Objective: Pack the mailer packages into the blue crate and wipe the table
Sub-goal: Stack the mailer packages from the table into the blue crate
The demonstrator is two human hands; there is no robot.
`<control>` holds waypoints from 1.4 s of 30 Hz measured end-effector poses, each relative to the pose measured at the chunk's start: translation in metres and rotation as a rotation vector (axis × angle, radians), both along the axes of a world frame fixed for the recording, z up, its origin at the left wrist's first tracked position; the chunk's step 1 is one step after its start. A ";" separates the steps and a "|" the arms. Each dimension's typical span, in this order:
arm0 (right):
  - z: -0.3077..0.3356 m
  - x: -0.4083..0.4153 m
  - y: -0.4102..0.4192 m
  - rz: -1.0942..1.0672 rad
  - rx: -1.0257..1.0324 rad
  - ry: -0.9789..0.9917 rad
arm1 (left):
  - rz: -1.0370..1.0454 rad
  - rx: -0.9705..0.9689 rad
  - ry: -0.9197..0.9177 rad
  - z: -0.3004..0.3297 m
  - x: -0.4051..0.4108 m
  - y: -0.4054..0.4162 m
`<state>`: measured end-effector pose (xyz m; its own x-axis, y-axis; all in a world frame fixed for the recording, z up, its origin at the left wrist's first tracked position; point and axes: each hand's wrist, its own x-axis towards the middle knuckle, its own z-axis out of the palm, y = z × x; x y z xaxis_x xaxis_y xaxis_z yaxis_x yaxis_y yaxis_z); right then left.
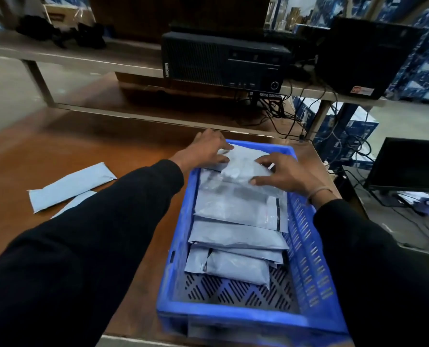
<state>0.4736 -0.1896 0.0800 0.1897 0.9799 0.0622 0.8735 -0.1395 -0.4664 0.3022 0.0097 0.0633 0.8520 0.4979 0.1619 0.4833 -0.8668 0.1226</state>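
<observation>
Grey mailer packages (pixel 236 209) lie overlapped inside the blue crate (pixel 306 246).

Dim indoor light, soft blur, edges warped
</observation>
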 end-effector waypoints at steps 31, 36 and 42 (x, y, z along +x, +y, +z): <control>0.003 -0.149 0.087 -0.097 0.280 0.119 | 0.128 -0.291 -0.420 -0.039 -0.171 0.035; -0.007 -0.211 0.141 0.056 0.195 0.187 | 0.302 -0.353 -0.389 -0.057 -0.250 0.050; -0.047 -0.289 0.208 0.223 -0.314 0.160 | 0.530 -0.382 -0.355 -0.094 -0.351 0.076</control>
